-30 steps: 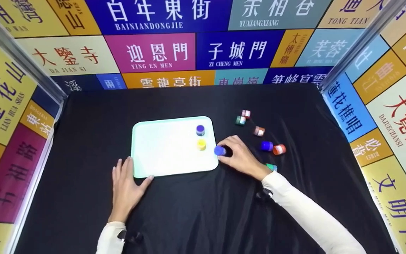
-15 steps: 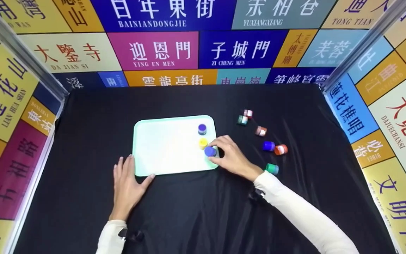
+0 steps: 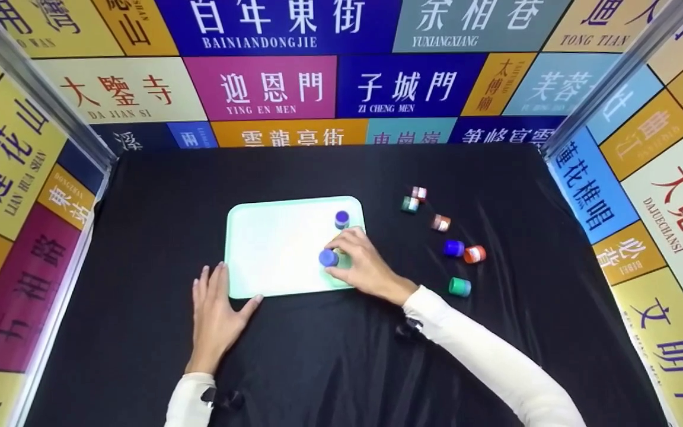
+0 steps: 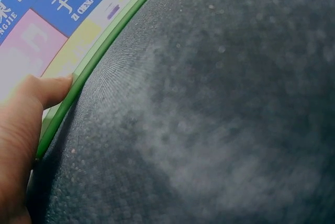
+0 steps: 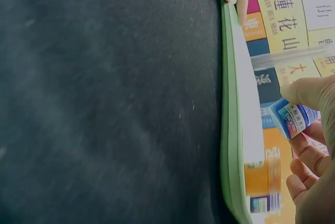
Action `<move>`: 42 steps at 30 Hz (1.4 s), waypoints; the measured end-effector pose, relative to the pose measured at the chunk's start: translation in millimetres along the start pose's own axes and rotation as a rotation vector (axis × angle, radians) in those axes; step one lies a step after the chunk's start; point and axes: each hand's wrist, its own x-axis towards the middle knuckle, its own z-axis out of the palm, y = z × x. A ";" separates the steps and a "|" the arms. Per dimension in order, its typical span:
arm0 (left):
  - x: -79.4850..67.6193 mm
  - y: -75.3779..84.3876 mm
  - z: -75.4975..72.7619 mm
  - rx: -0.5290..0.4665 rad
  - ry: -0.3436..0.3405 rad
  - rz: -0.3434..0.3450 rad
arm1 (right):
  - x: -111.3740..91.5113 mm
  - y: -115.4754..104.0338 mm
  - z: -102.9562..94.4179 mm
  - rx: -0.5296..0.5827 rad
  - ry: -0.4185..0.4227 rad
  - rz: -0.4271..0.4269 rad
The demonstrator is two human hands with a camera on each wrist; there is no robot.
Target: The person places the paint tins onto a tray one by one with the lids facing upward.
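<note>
A white tray (image 3: 276,249) with a pale green rim lies on the black cloth. My left hand (image 3: 217,320) rests at its near left corner, fingers straight along the left side and thumb at the front edge. Over the tray's right part, my right hand (image 3: 365,264) pinches a blue-lidded paint jar (image 3: 328,257) between thumb and fingers; its printed label (image 5: 294,119) shows in the right wrist view. Beyond that hand a purple paint jar (image 3: 342,219) stands on the tray. The yellow paint jar (image 5: 257,179) there is mostly hidden by my hand in the head view.
Right of the tray lie several more paint jars: a red one (image 3: 419,193), a dark green one (image 3: 410,204), a brown one (image 3: 441,223), a blue one (image 3: 453,248), an orange-red one (image 3: 475,254) and a green one (image 3: 460,287). Printed panels (image 3: 276,86) wall the table.
My right hand has carried the blue-lidded paint jar leftward from beside the tray's right edge to over the tray, past the yellow jar. My left hand has stayed at the corner.
</note>
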 end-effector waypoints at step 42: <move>0.6 0.1 2.2 0.034 0.012 0.016 | 69.2 3.2 75.7 0.135 0.027 0.299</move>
